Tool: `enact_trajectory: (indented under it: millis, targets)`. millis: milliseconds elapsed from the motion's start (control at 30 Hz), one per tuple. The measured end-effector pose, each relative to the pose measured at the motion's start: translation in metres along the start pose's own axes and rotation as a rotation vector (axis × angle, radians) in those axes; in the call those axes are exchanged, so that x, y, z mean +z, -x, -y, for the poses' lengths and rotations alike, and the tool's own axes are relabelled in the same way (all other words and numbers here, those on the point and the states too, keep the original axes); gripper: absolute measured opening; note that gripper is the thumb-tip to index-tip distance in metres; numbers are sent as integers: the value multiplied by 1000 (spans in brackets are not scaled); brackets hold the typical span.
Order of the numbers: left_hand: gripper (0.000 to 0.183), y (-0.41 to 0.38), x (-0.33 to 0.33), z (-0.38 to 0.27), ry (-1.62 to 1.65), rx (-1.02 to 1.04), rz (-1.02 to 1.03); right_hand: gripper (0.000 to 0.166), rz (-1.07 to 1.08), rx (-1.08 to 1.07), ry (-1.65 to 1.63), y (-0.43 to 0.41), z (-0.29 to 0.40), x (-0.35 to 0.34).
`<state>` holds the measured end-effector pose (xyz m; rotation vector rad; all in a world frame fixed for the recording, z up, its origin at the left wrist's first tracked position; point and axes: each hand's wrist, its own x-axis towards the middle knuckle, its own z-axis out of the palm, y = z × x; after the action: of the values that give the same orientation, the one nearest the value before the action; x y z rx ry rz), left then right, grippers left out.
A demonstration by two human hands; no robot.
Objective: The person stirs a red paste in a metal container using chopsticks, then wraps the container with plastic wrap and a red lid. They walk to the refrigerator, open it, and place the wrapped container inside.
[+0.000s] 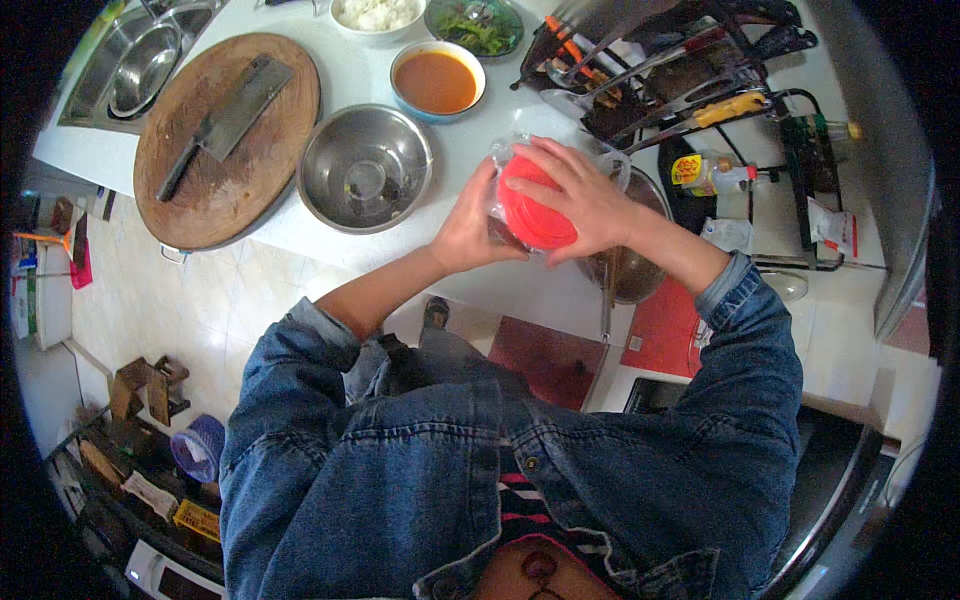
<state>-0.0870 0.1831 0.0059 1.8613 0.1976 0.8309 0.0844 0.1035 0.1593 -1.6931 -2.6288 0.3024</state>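
Over the counter, both hands hold a container with a red round lid (536, 217) and clear plastic film around its rim. My left hand (472, 225) cups its near left side. Across the lid's top and right edge spread the fingers of my right hand (592, 199). The container's body is mostly hidden under the lid and hands. Left of it stands a steel mixing bowl (322, 176), with a little dark residue visible inside. Partly behind my right wrist is a metal pot (651, 202) with a handle pointing towards me.
A cleaver (247, 109) lies on the round wooden chopping board (296, 97). Behind are bowls of orange-brown liquid (435, 82) and white rice (377, 13), and a plate of greens (476, 30). A utensil rack (720, 82) and a bottle (709, 174) stand right; a sink (90, 90) is far left.
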Motion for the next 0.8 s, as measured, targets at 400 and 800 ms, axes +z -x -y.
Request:
enact_trajectory:
  millis: [400, 800]
  targets:
    - [124, 13, 26, 20, 208, -135, -111, 85, -196, 50, -114, -3, -3, 16]
    - [122, 10, 26, 9, 246, -235, -133, 76, -306, 193, -84, -7, 11, 23]
